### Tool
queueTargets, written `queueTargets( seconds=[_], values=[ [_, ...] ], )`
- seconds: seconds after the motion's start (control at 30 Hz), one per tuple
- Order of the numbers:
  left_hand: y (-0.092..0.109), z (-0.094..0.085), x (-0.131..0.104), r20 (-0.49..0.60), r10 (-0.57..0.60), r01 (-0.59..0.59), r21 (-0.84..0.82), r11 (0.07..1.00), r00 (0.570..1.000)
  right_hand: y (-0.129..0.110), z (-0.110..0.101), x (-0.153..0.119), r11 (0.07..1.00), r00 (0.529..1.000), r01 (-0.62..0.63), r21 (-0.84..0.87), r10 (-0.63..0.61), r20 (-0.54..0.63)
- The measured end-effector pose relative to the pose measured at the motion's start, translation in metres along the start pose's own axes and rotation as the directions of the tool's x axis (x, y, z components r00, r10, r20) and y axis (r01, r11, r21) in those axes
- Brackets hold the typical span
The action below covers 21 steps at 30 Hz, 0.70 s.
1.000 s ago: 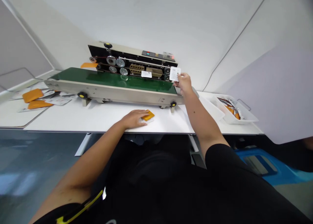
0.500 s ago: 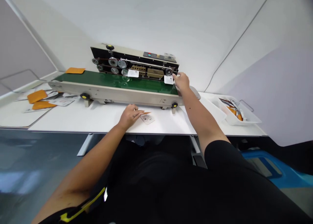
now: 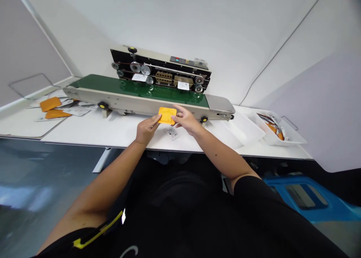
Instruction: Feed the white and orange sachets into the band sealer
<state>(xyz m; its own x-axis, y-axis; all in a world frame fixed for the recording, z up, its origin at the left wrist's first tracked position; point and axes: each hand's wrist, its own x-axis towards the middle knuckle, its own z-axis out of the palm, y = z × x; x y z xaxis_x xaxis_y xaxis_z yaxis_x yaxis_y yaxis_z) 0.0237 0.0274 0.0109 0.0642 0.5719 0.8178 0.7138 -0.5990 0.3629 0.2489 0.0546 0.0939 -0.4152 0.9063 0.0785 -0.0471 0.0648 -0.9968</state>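
Note:
Between my two hands, above the table's front part, is a small orange pouch. My left hand pinches its left edge between thumb and fingers. On the other side, my right hand has its thumb on the pouch's right edge, with the forefinger stretched out above. Below them a white printed packet lies on the table. Behind stands a band sealing machine with a green conveyor belt. One white packet is at its rollers and another white packet farther right.
Orange and white packets lie in a loose pile left of the conveyor. A translucent bin with several packets stands at the right, beside another translucent tray. A blue plastic object is below the table at right.
My right hand has come back from the machine's right end to the orange pouch, now raised and facing me. Both white packets moved left along the sealer. The orange pouch on the belt's left end is gone.

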Motion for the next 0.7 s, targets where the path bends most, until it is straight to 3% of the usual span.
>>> queueTargets(
  seconds=[0.13,0.23,0.33,0.43,0.57,0.7],
  values=[
    [0.000,0.005,0.000,0.083,0.074,-0.076,0.019,0.997,0.994,0.002,0.002,0.002,0.997,0.993,0.080,0.019,-0.078,-0.093],
    [0.003,0.006,-0.001,0.168,0.106,-0.107,-0.002,0.994,0.980,0.000,-0.013,0.011,0.988,0.962,0.154,0.015,-0.147,-0.231],
    [0.006,0.005,-0.001,0.259,0.079,-0.072,-0.039,0.997,0.963,-0.014,-0.046,0.026,0.970,0.914,0.233,-0.068,-0.242,-0.324],
    [0.007,0.005,-0.001,0.333,0.028,-0.011,-0.053,0.999,0.942,-0.037,-0.093,0.047,0.948,0.843,0.270,-0.171,-0.318,-0.433],
    [0.007,0.007,0.002,0.423,0.030,-0.014,-0.040,0.999,0.906,-0.062,-0.155,0.075,0.976,0.798,0.113,-0.186,-0.201,-0.568],
    [0.004,0.010,0.005,0.426,0.060,-0.045,-0.045,0.998,0.903,-0.067,-0.192,0.094,0.983,0.752,-0.072,-0.171,-0.059,-0.656]
  ],
)
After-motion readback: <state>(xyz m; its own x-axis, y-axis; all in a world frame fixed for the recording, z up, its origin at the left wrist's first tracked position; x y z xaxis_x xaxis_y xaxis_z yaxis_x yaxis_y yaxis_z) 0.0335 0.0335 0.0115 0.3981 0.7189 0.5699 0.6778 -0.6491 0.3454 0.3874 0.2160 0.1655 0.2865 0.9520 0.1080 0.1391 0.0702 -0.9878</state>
